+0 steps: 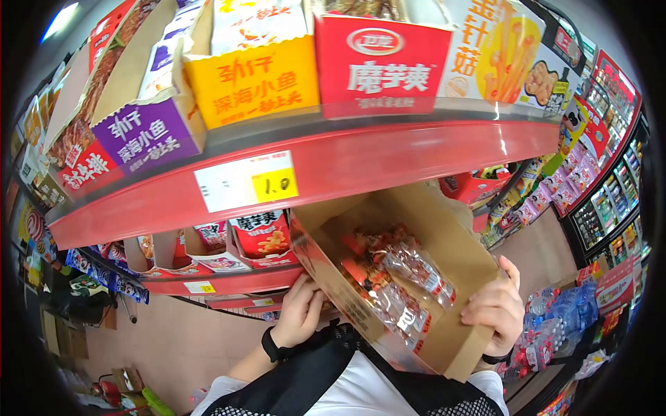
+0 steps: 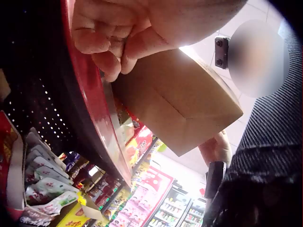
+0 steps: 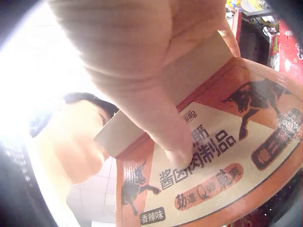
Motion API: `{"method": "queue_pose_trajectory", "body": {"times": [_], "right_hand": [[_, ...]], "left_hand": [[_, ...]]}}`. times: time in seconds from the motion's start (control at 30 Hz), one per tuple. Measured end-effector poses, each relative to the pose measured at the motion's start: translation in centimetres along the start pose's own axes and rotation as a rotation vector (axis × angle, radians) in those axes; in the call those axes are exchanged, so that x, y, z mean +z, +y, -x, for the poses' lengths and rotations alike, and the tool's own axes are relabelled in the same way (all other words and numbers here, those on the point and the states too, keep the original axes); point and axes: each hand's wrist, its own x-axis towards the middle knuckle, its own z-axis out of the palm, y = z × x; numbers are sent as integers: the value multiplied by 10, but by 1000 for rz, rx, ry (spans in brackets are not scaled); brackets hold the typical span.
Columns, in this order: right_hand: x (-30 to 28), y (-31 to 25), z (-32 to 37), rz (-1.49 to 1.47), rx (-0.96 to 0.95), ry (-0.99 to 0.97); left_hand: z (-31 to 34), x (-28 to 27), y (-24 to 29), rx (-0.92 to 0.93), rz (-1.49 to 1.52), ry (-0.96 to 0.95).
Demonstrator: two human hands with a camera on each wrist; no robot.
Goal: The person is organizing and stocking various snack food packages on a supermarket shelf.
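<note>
A brown cardboard tray box [image 1: 361, 291] tilts in front of my body, its far end under the red shelf edge. Inside lie several clear-and-red snack packets [image 1: 395, 291]. My right hand [image 1: 496, 308] grips the near end wall; in the right wrist view its thumb [image 3: 173, 137] presses the printed orange face [image 3: 208, 161], which bears black bulls. Beside the box's left side is my left hand [image 1: 298, 312], fingers loosely curled. In the left wrist view its fingertips overlap a corner of the plain box bottom [image 2: 175, 104], with nothing seen between them.
Above, a red-edged shelf [image 1: 388, 156] with a price tag [image 1: 246, 182] carries snack boxes, among them a yellow one [image 1: 253, 83] and a red one [image 1: 381, 66]. A lower shelf [image 1: 229, 283] holds more packets. Bottled drinks [image 1: 562, 312] stand at the right.
</note>
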Motion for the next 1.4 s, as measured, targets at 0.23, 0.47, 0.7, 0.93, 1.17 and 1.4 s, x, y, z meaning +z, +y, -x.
{"method": "queue_pose_trajectory", "body": {"times": [0.23, 0.47, 0.7, 0.93, 1.17, 1.4], "right_hand": [[33, -10, -21, 110, 14, -40], [26, -11, -23, 175, 23, -13], [56, -17, -40, 290, -72, -193], [117, 1, -65, 319, -129, -208], [157, 18, -69, 345, -89, -136], [141, 4, -55, 290, -52, -169]], "left_hand": [[18, -14, -6, -76, 68, -16], [23, -27, -4, -126, 53, 19], [17, -26, -3, -84, 93, 57], [18, -23, -5, -67, 100, 12], [23, -25, -7, -44, 69, 3], [24, -22, -8, -86, 73, 11]]}}
